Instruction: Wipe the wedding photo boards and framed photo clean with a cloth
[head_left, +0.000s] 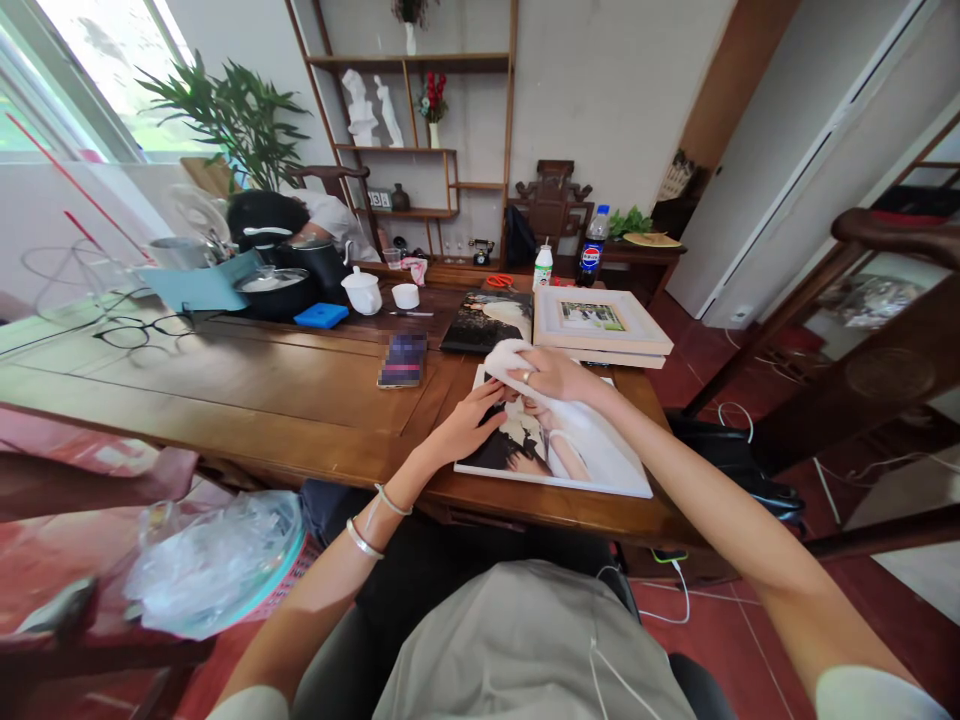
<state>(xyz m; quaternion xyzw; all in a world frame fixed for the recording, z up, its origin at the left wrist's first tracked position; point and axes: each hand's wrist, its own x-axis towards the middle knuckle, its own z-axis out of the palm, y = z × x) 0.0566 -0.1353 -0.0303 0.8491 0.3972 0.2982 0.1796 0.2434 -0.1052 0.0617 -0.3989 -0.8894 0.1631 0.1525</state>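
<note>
A large photo print [592, 462] lies flat near the front edge of the wooden table [247, 385]. My right hand [553, 375] is closed on a white cloth [504, 358] and presses it onto the top of the print; a ring shows on one finger. My left hand [469, 422] rests on the print's left edge with fingers stretched flat, holding nothing. Two bracelets sit on my left wrist.
Beyond the print lie a dark photo [487, 320] and a stack of white frames [600, 325]. A phone [403, 361], glasses [135, 332], a blue box [321, 315], pots, cups and two bottles [592, 247] stand further back. A bin with a plastic bag [217, 560] stands at the lower left.
</note>
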